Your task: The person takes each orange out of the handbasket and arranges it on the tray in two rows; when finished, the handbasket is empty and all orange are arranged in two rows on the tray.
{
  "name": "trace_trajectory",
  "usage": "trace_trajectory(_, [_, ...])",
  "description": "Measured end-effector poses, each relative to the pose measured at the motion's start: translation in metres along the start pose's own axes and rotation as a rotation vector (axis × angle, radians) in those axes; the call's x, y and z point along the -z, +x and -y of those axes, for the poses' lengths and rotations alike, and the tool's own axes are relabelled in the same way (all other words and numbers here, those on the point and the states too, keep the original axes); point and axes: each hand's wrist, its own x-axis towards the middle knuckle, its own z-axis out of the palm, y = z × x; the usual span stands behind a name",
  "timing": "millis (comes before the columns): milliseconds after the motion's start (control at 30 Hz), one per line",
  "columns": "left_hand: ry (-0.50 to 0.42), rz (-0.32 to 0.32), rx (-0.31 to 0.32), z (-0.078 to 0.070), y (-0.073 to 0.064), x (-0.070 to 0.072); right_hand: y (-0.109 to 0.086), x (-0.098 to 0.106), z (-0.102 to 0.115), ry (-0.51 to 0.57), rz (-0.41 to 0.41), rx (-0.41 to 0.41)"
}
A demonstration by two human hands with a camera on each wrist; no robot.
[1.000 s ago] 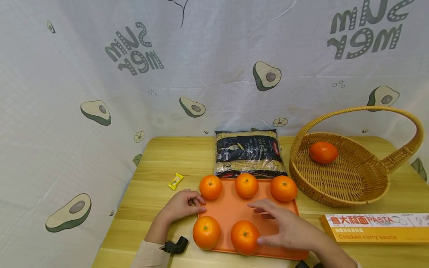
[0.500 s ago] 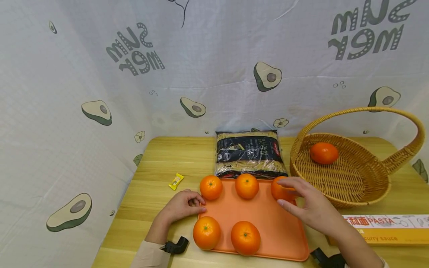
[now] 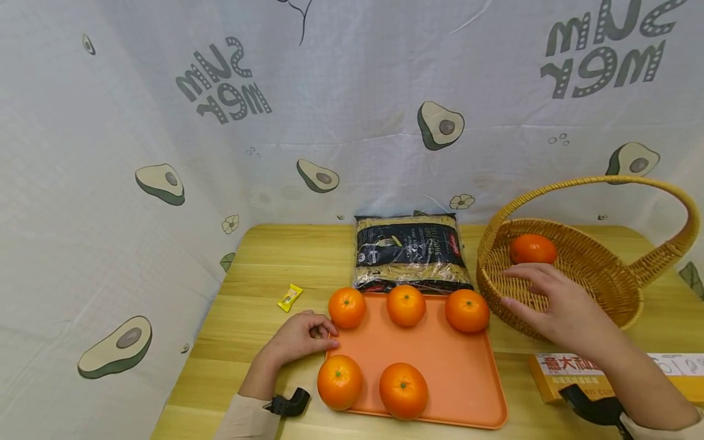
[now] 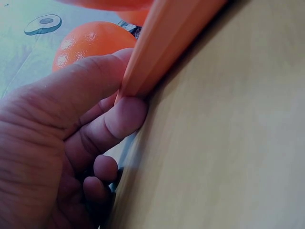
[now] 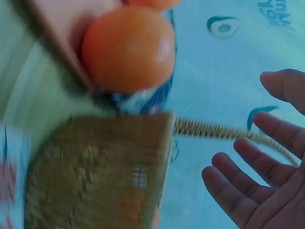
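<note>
My left hand [image 3: 299,338] pinches the left rim of the orange tray [image 3: 459,376]; in the left wrist view the thumb lies on top of the tray edge [image 4: 164,40] and a finger beneath. Several oranges stand on the tray: three along its far side, including the far-right orange [image 3: 467,310], and two at the near side, one being the near-middle orange [image 3: 403,391]. My right hand [image 3: 563,308], fingers spread and holding nothing, is over the near left side of the wicker basket [image 3: 610,256]. Inside the basket lies an orange-red fruit [image 3: 533,249].
A bag of penne pasta [image 3: 409,250] lies behind the tray. A yellow-wrapped sweet [image 3: 289,297] is left of it. Beneath the right forearm, a pasta box [image 3: 566,366] lies in front of the basket. The basket's tall handle [image 3: 596,180] arches up. A patterned curtain [image 3: 352,122] hangs behind the table.
My right hand has moved from beside the near-middle orange, past the far-right orange, to over the basket, fingers spread throughout. The left hand stays on the tray rim, and the oranges have not moved.
</note>
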Motion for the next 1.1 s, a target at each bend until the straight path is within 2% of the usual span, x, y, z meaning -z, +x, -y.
trace_trajectory(167, [0.011, -0.003, 0.002, 0.001, 0.0, 0.001, 0.011, 0.012, -0.024, -0.093, 0.021, 0.005])
trace_trajectory(500, [0.008, 0.002, -0.004, 0.002, 0.001, 0.002, 0.039, 0.028, -0.064, -0.223, 0.155, -0.066])
trace_trajectory(833, [0.005, -0.003, -0.011, 0.001, 0.001, 0.001, 0.074, 0.045, -0.086, -0.205, 0.321, -0.151])
trace_trajectory(1100, [-0.002, 0.003, -0.008, 0.002, 0.002, 0.0, 0.09, 0.043, -0.102, -0.172, 0.396, -0.15])
